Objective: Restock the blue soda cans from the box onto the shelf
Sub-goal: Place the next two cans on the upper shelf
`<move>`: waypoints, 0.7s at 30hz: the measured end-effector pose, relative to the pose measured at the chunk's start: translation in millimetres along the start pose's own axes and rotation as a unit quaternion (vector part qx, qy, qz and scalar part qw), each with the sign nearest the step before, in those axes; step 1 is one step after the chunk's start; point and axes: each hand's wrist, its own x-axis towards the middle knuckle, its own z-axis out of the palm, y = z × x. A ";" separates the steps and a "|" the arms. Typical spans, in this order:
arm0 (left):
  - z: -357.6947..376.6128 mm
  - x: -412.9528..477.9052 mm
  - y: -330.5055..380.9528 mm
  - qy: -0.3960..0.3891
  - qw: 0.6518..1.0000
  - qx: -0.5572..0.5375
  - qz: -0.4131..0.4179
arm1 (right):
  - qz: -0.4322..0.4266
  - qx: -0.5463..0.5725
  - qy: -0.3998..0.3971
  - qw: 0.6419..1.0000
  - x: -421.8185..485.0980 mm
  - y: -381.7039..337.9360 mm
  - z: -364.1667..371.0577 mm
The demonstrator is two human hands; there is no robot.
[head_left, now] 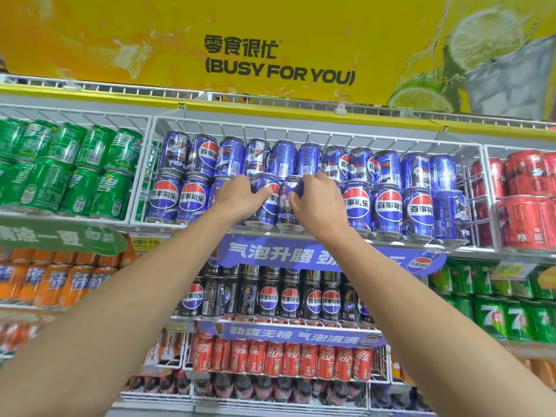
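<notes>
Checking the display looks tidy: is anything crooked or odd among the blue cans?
Mostly neat. The blue soda can under the left hand leans sideways, unlike its upright neighbours. Several top-row cans show backs, not logos.

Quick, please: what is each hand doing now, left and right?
Left hand: closed on a blue can in the lower row.
Right hand: closed on the next blue can.

Left hand (240,198) raised, right hand (319,200) curled
</notes>
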 end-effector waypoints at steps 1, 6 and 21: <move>-0.1 -4.4 0.0 -0.008 1.000 0.025 0.013 | -0.011 -0.007 0.004 1.000 -3.8 1.6 -1.2; -6.0 -26.7 -8.2 -0.027 0.977 0.198 0.079 | -0.092 -0.068 -0.027 0.993 -21.3 9.5 -10.7; -54.6 -107.9 -54.5 -0.116 0.937 0.286 0.166 | -0.031 -0.178 -0.175 0.968 -100.7 -48.1 -40.2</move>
